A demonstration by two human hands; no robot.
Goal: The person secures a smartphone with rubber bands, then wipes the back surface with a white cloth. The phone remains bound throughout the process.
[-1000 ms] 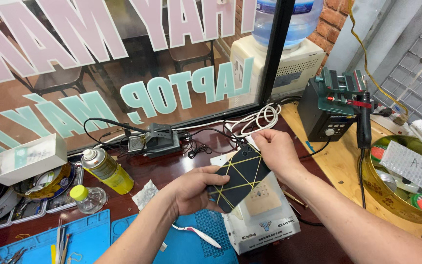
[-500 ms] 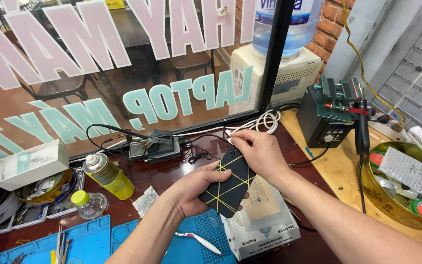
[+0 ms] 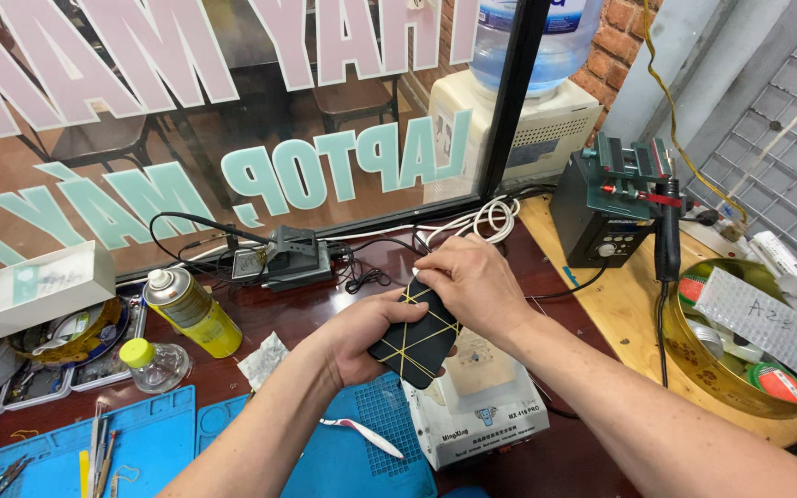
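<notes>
While the left hand cups the lower end of a black phone from beneath, its fingers closed around the edge, the right hand pinches the upper end, fingers closed on the top corner. The phone is held in the air above a white heating pad on the dark counter, back face up, crossed by thin yellow lines. Its long axis runs tilted, top end toward the window, bottom end toward the person.

Beneath the wrists lie two blue mats, with a white-handled tool on the nearer one. To the left stand one yellow spray can lying slanted, one small clear bottle with a yellow cap, and one flat white box against the glass. The window carries large pale pink and mint letters seen reversed. To the right, one dark green station sits on a wooden board, and one brass-coloured bowl holds a white rectangular label and rolls of tape.
</notes>
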